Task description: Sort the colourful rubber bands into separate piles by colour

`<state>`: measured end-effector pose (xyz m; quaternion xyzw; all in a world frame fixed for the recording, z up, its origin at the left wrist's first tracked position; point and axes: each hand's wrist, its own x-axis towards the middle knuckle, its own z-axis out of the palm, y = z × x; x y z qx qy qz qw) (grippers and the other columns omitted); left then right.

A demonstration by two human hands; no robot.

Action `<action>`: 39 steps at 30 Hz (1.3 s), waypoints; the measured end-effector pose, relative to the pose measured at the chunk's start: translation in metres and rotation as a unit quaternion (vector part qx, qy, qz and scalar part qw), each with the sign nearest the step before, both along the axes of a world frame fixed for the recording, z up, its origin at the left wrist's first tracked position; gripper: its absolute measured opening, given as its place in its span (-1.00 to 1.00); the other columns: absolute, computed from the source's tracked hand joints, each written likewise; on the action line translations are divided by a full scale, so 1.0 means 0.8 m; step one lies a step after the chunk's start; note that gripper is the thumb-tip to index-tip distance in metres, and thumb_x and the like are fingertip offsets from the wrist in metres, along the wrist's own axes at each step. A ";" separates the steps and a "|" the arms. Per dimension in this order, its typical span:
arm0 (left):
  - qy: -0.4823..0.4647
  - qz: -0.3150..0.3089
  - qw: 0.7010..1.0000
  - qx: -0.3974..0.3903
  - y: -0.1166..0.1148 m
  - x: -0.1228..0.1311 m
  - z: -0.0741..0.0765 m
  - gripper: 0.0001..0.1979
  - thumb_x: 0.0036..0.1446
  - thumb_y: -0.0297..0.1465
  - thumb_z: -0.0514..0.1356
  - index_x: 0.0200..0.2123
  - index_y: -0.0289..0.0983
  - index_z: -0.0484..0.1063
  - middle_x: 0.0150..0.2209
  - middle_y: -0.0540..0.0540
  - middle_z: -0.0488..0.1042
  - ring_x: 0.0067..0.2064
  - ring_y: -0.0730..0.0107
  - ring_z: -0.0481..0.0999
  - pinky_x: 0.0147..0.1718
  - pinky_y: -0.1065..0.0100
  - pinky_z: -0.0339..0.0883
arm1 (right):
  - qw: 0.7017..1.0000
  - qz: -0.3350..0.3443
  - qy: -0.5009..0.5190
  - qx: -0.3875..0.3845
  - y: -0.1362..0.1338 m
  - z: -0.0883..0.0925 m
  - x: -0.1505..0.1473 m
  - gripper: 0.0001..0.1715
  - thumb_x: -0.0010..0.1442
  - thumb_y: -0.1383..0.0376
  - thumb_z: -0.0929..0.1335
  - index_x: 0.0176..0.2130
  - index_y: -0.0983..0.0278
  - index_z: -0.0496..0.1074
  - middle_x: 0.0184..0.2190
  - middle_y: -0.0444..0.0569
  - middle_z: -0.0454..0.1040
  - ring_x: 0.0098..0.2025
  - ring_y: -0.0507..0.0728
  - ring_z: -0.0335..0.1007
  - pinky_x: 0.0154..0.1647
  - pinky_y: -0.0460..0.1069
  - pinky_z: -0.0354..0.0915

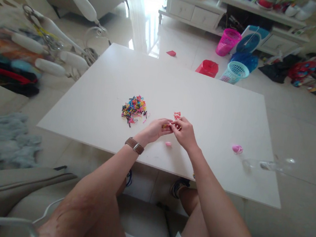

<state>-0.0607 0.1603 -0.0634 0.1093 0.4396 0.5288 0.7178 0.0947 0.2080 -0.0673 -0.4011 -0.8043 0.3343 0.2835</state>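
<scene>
My left hand [156, 129] and my right hand [184, 132] meet over the near middle of the white table [219, 107]. The fingers of both are pinched together on something small, with bits of yellow and white showing between the fingertips; its kind is too small to make out. Just beyond my right fingers lies a little cluster of red pieces [177, 115]. A small pink object [168, 144] rests on the tabletop below my hands. Left of them is a pile of thin, multicoloured band-like pieces [134, 108], some loose at its edge.
Toward the table's right side lie a pink-purple object [237, 149] and a clear plastic bottle-like thing [266, 165]. Beyond the far edge, a red stool or bin [208, 68], a light blue basket [235, 72] and a pink basket [228, 42] stand on the floor.
</scene>
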 end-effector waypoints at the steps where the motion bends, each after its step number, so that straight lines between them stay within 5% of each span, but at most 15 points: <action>1: 0.007 -0.003 1.000 0.003 0.000 0.001 -0.001 -0.82 0.16 -0.64 0.16 -0.28 -0.39 0.57 -0.32 -0.16 0.59 -0.28 0.44 0.59 -0.03 0.29 0.50 | 1.000 0.002 -0.003 -0.002 0.000 -0.001 0.001 -0.84 0.28 0.26 0.38 -0.30 0.22 0.59 -0.30 -0.04 0.42 -0.35 0.10 0.41 -0.21 0.05 0.41; 24: 0.036 0.009 0.999 -0.006 0.000 0.002 0.000 -0.83 0.19 -0.71 0.21 -0.26 -0.38 0.53 -0.34 -0.17 0.61 -0.24 0.44 0.63 0.10 0.25 0.46 | 1.000 -0.023 -0.002 0.013 0.002 -0.003 0.004 -0.87 0.23 0.32 0.35 -0.32 0.21 0.52 -0.27 -0.02 0.48 -0.32 0.11 0.44 -0.25 0.03 0.40; 39: 0.037 -0.002 0.999 0.026 -0.003 0.000 0.002 -0.85 0.15 -0.65 0.22 -0.37 -0.40 0.59 -0.29 -0.23 0.64 -0.19 0.36 0.66 0.11 0.23 0.47 | 0.996 -0.081 0.028 -0.025 -0.001 0.003 0.005 -0.91 0.12 0.36 0.35 -0.37 0.22 0.48 -0.46 -0.13 0.56 -0.42 0.08 0.49 -0.28 -0.03 0.37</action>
